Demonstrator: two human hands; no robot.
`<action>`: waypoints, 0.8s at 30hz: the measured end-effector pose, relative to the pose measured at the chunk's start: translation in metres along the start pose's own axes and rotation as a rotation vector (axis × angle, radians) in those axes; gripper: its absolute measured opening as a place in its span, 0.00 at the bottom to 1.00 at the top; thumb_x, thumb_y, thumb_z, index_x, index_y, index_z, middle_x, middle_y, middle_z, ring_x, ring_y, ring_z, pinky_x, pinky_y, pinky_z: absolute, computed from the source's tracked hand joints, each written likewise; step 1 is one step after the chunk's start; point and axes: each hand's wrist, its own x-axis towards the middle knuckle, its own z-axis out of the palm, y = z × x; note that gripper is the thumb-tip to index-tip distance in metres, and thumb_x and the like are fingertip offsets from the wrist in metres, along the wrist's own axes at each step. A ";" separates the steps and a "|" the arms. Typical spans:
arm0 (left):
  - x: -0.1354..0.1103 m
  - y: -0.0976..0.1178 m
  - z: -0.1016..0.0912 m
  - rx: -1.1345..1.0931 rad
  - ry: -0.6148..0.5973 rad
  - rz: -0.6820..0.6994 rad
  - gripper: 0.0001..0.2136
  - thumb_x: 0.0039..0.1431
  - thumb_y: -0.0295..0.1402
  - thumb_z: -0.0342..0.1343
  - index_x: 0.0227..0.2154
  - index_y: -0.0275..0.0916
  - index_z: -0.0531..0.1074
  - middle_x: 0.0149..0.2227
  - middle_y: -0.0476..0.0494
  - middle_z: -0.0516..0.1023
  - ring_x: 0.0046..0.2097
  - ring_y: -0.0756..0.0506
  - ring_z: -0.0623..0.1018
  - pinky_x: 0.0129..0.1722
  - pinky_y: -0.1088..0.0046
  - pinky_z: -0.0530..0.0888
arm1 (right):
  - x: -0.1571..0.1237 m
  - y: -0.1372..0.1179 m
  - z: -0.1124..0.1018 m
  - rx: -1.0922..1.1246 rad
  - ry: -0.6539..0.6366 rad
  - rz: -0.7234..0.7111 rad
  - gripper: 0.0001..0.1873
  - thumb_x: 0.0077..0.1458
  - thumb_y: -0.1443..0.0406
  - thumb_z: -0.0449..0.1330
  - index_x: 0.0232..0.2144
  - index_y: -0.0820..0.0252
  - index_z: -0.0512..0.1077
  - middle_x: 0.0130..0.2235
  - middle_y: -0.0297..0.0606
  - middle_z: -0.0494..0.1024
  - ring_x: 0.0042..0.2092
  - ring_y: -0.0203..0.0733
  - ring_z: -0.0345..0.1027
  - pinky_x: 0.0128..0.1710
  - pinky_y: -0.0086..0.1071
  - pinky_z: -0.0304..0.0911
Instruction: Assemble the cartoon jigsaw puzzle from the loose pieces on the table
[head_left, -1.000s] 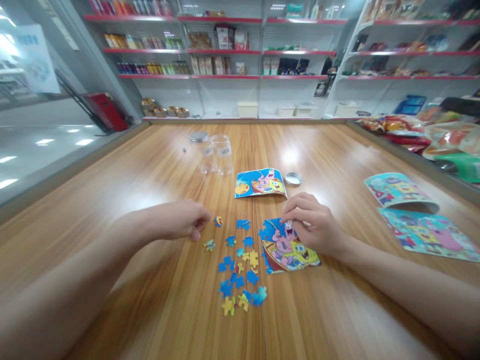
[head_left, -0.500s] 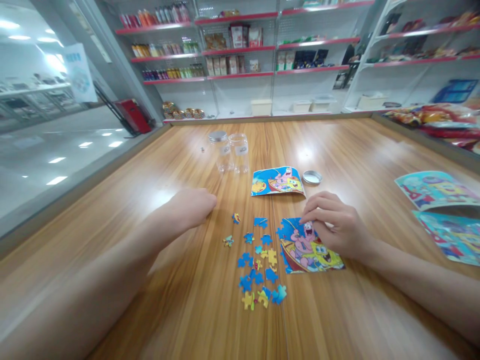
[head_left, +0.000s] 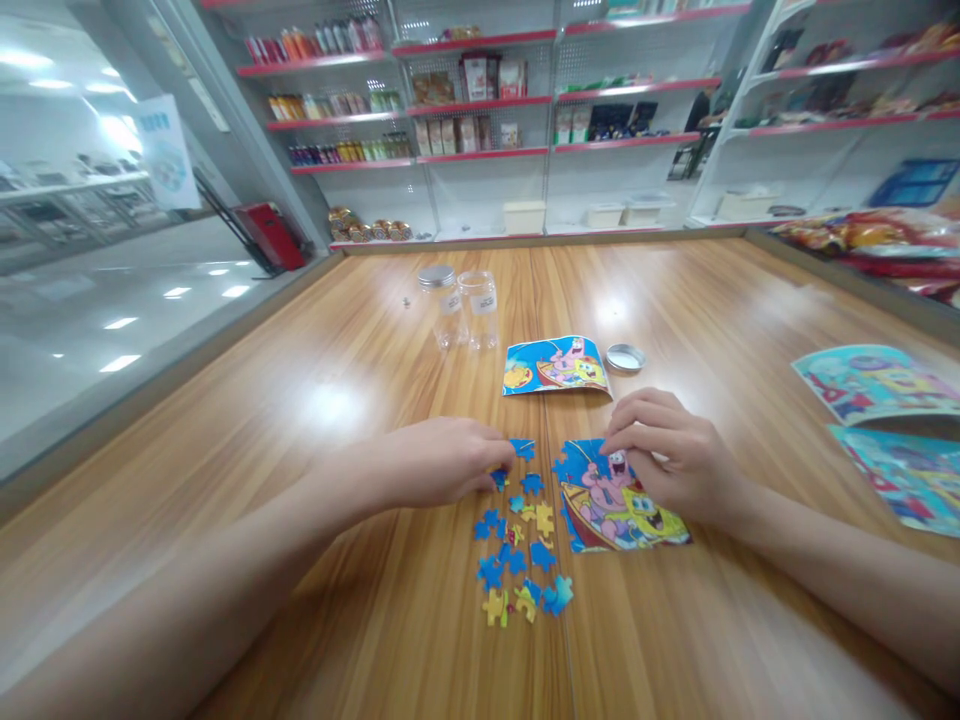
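Observation:
A partly assembled jigsaw puzzle [head_left: 600, 495] with cartoon figures in a boat lies on the wooden table. My right hand [head_left: 671, 455] rests at its upper right, fingers curled and fingertips on it, covering that corner. Left of it, several loose puzzle pieces [head_left: 514, 560], mostly blue and yellow, lie scattered. My left hand [head_left: 450, 462] has come down at the upper left of these, fingers bent around a blue puzzle piece [head_left: 499, 480] that they partly hide. Beyond the puzzle lies a slightly curled picture sheet [head_left: 556, 366] showing the same figures.
Two clear jars stand farther back, one capped [head_left: 442, 310] and one lidless [head_left: 480, 315]. A silver lid [head_left: 625, 358] lies beside the picture sheet. Two more picture sheets [head_left: 881, 385] are at the right. Snack packages [head_left: 870, 240] sit past the table's right edge, and stocked shelves [head_left: 480, 100] behind.
My left hand has moved right, from bare table to the loose pieces, now covering where two pieces lay at their upper left. My right hand has stayed on the puzzle.

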 end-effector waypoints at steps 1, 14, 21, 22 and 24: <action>0.001 0.000 0.000 -0.009 -0.010 -0.019 0.03 0.62 0.26 0.58 0.38 0.38 0.73 0.37 0.46 0.79 0.38 0.46 0.79 0.35 0.72 0.71 | 0.000 -0.001 0.000 0.002 -0.003 -0.005 0.14 0.52 0.78 0.57 0.32 0.57 0.76 0.35 0.37 0.77 0.41 0.46 0.70 0.44 0.45 0.65; -0.003 0.007 -0.001 0.083 0.114 -0.054 0.07 0.66 0.33 0.54 0.35 0.37 0.75 0.33 0.45 0.76 0.34 0.46 0.76 0.31 0.71 0.67 | 0.003 -0.006 -0.001 -0.004 0.004 -0.018 0.15 0.51 0.78 0.56 0.31 0.56 0.76 0.35 0.37 0.78 0.42 0.46 0.70 0.45 0.45 0.64; 0.013 0.005 0.030 0.083 0.214 0.061 0.12 0.70 0.35 0.48 0.43 0.42 0.78 0.35 0.45 0.72 0.32 0.48 0.72 0.28 0.72 0.65 | 0.003 -0.007 -0.002 -0.006 -0.005 -0.008 0.15 0.51 0.78 0.56 0.30 0.55 0.76 0.35 0.37 0.78 0.41 0.46 0.70 0.45 0.45 0.64; 0.014 0.003 0.032 0.079 0.237 0.061 0.12 0.70 0.35 0.49 0.42 0.42 0.78 0.34 0.45 0.71 0.31 0.48 0.71 0.28 0.73 0.65 | 0.003 -0.007 -0.002 -0.004 -0.007 -0.008 0.15 0.52 0.78 0.56 0.31 0.55 0.76 0.35 0.37 0.77 0.41 0.46 0.70 0.45 0.45 0.64; 0.015 0.000 0.036 0.077 0.296 0.052 0.12 0.70 0.35 0.49 0.41 0.42 0.79 0.33 0.45 0.70 0.31 0.49 0.70 0.27 0.73 0.65 | 0.003 -0.007 -0.001 -0.005 -0.006 -0.008 0.15 0.52 0.78 0.56 0.31 0.56 0.76 0.35 0.37 0.77 0.41 0.46 0.70 0.45 0.46 0.64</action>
